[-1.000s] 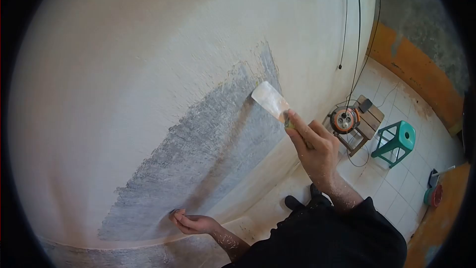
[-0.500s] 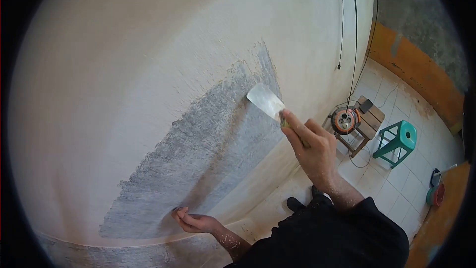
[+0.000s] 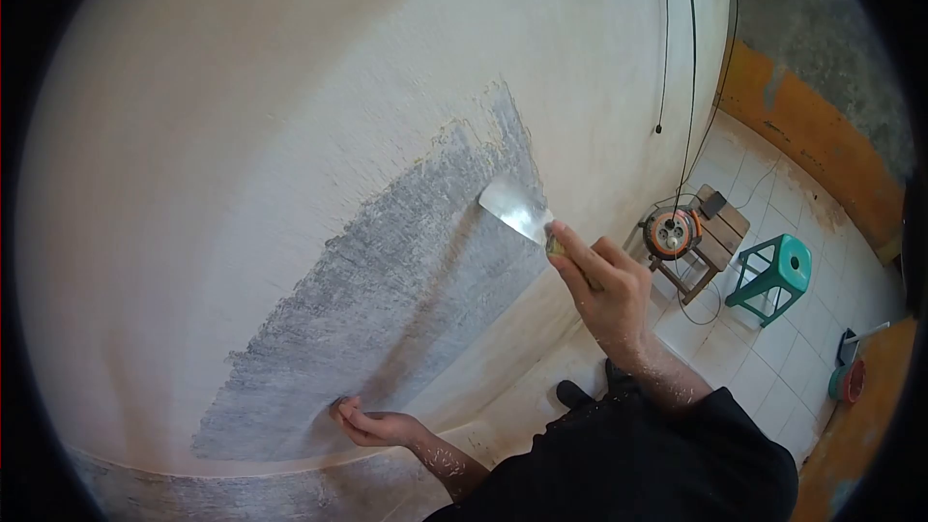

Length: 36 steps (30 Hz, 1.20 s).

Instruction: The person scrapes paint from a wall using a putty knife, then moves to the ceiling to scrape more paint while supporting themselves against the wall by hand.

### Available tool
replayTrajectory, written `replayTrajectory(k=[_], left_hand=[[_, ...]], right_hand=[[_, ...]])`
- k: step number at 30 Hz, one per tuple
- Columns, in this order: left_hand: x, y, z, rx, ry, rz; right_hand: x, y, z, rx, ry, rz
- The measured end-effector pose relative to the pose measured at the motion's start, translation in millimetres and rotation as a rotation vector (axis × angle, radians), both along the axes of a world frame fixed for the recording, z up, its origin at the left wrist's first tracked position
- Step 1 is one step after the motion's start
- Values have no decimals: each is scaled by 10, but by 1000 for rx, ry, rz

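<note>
My right hand (image 3: 616, 290) is wrapped round the handle of a wide metal scraper (image 3: 517, 210). The blade lies against the upper right part of a rough grey patch (image 3: 387, 271) on the white wall (image 3: 232, 135). Lower down, near the bottom of the patch, my left hand (image 3: 375, 425) is at the wall with its fingers curled and pressed together; whether anything small is between them cannot be made out. Pale flakes cling to both forearms.
A cable reel (image 3: 672, 232) rests on a small wooden stool (image 3: 723, 232), beside a green plastic stool (image 3: 781, 275). Black cables (image 3: 693, 68) hang along the wall. A red pot (image 3: 851, 382) and a dustpan (image 3: 848, 348) are at the far right.
The view has shifted slightly. The scraper blade has tilted a little and now catches more light. Both hands keep nearly the same places and grips.
</note>
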State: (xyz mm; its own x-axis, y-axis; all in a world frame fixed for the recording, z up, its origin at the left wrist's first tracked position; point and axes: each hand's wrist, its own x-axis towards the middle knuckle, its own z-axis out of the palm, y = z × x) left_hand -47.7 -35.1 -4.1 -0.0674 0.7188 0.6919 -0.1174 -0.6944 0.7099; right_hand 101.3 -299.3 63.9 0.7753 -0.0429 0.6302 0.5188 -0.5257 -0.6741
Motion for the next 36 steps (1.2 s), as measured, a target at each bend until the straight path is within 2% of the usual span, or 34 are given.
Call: replayTrajectory(k=[4,7,10,13,16,19,25,27,28,31,32,36], left_hand=[[-7,19,-25,-22,-23,11],[-46,40,-46,15,14,-24],[-69,44,-44,-3,15,-20],[-44,48,-53,38,33,13],[-35,54,-47,-7,-3,14],[4,30,-63,-30,-14,49],[-8,59,-79,-44,10,47],[85,52,-80,14,5,80],[52,36,-71,48,18,98],[57,66,-93,-44,-28,99],[38,50,-88,-57,-22,48],[53,-23,-81,-72,-11,71]], right_hand=[[155,153,111,69,-97,-20],[74,58,73,-12,-42,-11],[95,26,-32,34,0,-20],[116,9,138,-9,-15,-48],[93,-30,37,-86,-12,-42],[177,-12,193,-10,-67,-45],[111,-78,148,-89,-42,-42],[179,-147,224,-22,-64,-38],[154,-172,220,16,-59,-35],[192,-164,-53,-90,-60,-28],[210,-109,-47,-30,-50,-9],[218,-106,-110,-37,-99,-19]])
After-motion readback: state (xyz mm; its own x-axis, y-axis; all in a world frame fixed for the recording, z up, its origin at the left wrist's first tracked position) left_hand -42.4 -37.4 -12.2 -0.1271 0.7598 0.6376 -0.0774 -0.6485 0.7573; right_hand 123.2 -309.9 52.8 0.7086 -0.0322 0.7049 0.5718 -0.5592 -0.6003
